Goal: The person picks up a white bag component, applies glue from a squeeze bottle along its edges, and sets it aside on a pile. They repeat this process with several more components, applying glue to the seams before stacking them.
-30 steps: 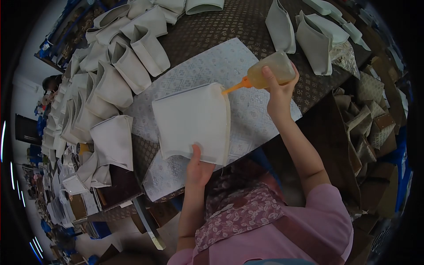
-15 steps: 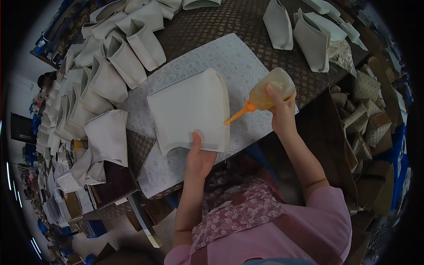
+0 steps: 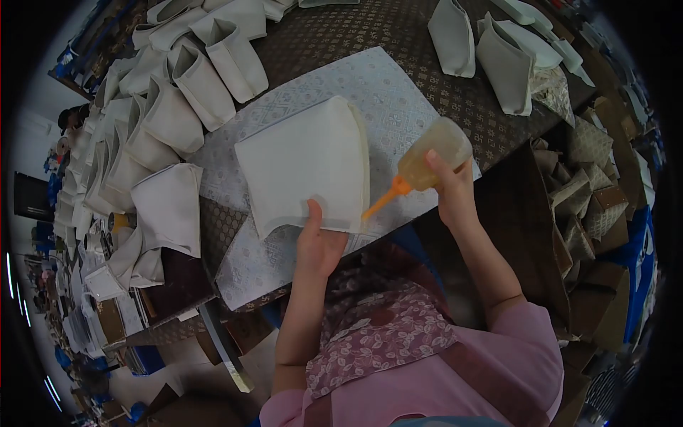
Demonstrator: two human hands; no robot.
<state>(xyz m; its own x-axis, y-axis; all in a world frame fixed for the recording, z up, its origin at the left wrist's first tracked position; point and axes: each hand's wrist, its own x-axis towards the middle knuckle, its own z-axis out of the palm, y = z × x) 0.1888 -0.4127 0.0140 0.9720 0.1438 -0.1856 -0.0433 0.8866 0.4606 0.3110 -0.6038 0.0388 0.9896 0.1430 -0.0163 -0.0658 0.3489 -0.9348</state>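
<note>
A white shaped piece [image 3: 302,164] lies on the pale patterned sheet [image 3: 391,85]. My left hand [image 3: 320,242] grips its near edge, thumb on top and the fingers hidden underneath. In my right hand [image 3: 452,185] is a translucent squeeze bottle [image 3: 441,146] with yellowish contents, tilted down to the left. Its orange nozzle [image 3: 384,199] points at the near right corner of the white piece, with the tip at or very close to the edge.
Many white folded pieces [image 3: 203,78] crowd the left side of the brown patterned table [image 3: 320,35]. More white pieces [image 3: 503,64] stand at the back right. Boxes and quilted pieces [image 3: 590,206] are at the right. A person's head [image 3: 69,121] shows far left.
The bottle's nozzle tip has moved down along the white piece's right edge to its near corner. The view has shifted slightly.
</note>
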